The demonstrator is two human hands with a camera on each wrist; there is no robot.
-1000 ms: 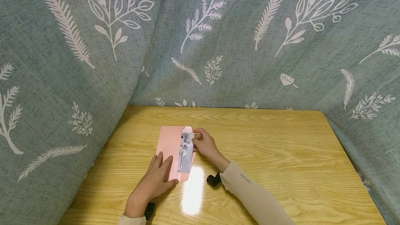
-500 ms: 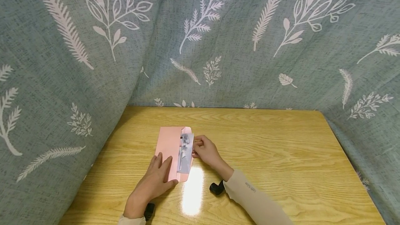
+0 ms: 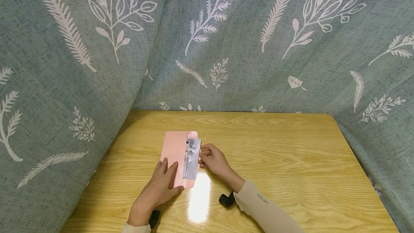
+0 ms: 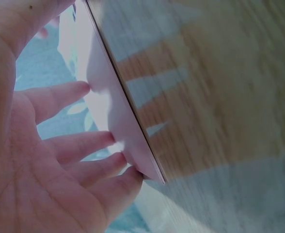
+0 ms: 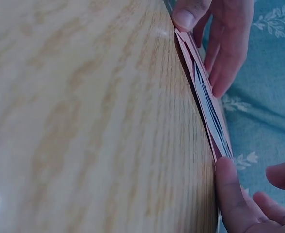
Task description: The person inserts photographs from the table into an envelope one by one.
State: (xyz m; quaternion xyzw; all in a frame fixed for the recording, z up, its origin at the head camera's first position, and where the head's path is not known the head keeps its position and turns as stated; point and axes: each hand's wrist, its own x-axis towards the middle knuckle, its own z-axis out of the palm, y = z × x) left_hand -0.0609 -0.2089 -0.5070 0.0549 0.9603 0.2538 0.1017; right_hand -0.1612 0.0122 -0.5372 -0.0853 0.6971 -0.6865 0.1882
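Observation:
A pink envelope point(image 3: 174, 146) lies on the table with its opening and flap facing right. Several photo-like printed cards in grey and white point(image 3: 193, 161) stick out of that opening. My left hand point(image 3: 160, 182) rests on the envelope's lower left, fingers spread and thumb near its bottom edge. In the left wrist view those fingertips touch the pink paper. At the cards' right edge is my right hand point(image 3: 215, 161). In the right wrist view one finger point(image 5: 227, 172) touches the envelope's open side, while another finger point(image 5: 283, 174) stays apart from it.
The wood-grain table point(image 3: 275, 146) extends to the right, with a bright glare patch near its front. Blue-grey leaf-patterned cloth point(image 3: 245, 46) hangs behind and along both sides. Black wrist devices point(image 3: 227, 200) sit at both wrists.
My right hand has slid down along the cards' right edge toward me, its forearm shifting slightly right. The left hand, envelope and cards look almost unchanged.

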